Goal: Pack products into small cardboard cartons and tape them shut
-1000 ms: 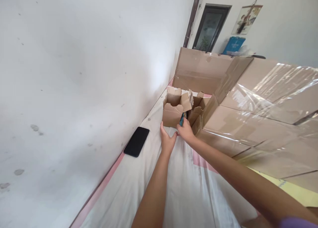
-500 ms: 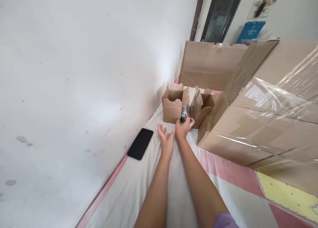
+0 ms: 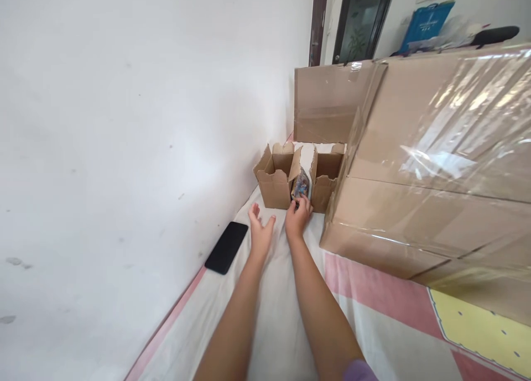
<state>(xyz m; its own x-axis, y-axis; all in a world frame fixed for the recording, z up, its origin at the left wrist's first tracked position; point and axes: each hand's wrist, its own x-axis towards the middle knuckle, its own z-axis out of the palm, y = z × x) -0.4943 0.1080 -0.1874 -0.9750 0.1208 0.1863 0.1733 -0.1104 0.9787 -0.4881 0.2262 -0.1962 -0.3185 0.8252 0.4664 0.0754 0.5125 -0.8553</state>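
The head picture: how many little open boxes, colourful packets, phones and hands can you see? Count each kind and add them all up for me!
Little boxes: 2
Packet: 1
Phone: 1
Hands: 2
Total: 6

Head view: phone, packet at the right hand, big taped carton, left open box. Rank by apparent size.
1. Big taped carton
2. Left open box
3. Phone
4. Packet, partly hidden by the right hand
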